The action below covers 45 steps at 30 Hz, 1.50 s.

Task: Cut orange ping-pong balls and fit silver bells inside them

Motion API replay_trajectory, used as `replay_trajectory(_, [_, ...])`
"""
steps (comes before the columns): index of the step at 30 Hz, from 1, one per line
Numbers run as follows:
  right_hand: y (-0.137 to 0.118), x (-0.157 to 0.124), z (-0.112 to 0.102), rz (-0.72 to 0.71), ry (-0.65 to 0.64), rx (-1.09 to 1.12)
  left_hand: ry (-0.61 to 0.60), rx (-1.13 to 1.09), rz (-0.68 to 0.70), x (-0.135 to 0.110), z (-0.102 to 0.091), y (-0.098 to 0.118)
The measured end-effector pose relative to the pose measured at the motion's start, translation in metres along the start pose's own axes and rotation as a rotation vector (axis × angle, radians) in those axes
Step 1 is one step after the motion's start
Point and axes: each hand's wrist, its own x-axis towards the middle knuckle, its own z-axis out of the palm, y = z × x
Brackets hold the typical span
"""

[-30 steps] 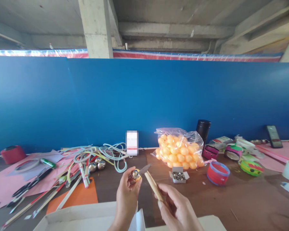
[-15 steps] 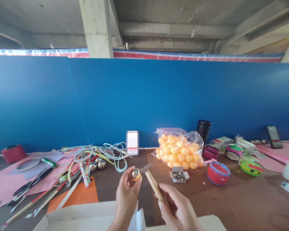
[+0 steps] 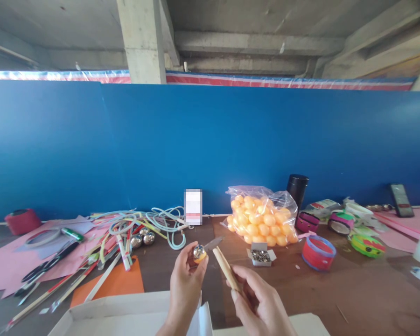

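The left hand (image 3: 185, 289) pinches a shiny ball (image 3: 199, 253) between thumb and fingertips, held up over the near middle of the tabletop (image 3: 336, 289). The right hand (image 3: 259, 303) is curled around the wooden handle of a knife (image 3: 224, 266). The knife slants from near right up to far left. Its blade tip is right beside the ball, on the ball's right side; I cannot tell if they touch. A bag of orange balls (image 3: 262, 221) lies farther back on the right.

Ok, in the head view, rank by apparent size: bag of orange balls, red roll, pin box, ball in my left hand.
1. bag of orange balls
2. red roll
3. pin box, only slightly smaller
4. ball in the left hand, smallest though nearest the camera
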Motion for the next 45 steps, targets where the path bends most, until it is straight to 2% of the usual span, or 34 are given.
replay_trajectory(16, [0.0004,0.0008,-0.0022,-0.01,-0.018,0.0,0.0,-0.005,-0.019,0.001,0.0004,-0.0005])
replay_trajectory(21, [0.0022,0.0011,-0.0049,-0.033,-0.083,-0.022,-0.018,-0.005,-0.015,0.0016,0.0006,-0.003])
replay_trajectory(25, [0.002,0.0008,-0.0052,-0.027,-0.043,-0.005,-0.027,0.011,-0.022,0.0012,0.0006,-0.003])
replay_trajectory(28, [0.0024,0.001,-0.0055,-0.018,-0.094,-0.021,-0.037,0.005,-0.013,0.0006,0.0007,-0.003])
replay_trajectory(30, [0.0032,0.0009,-0.0055,-0.019,-0.114,-0.043,-0.036,0.019,-0.016,0.0003,0.0007,-0.0033])
replay_trajectory(35, [0.0049,0.0002,-0.0056,-0.013,-0.069,-0.01,-0.017,0.01,-0.022,0.0009,0.0012,-0.0045])
replay_trajectory(39, [0.0055,0.0002,-0.0063,-0.029,-0.117,-0.047,-0.003,-0.009,-0.021,0.0008,0.002,-0.0037])
replay_trajectory(45, [-0.0008,0.0006,-0.003,0.013,0.0,0.089,-0.008,-0.087,-0.056,0.001,0.0024,-0.0015])
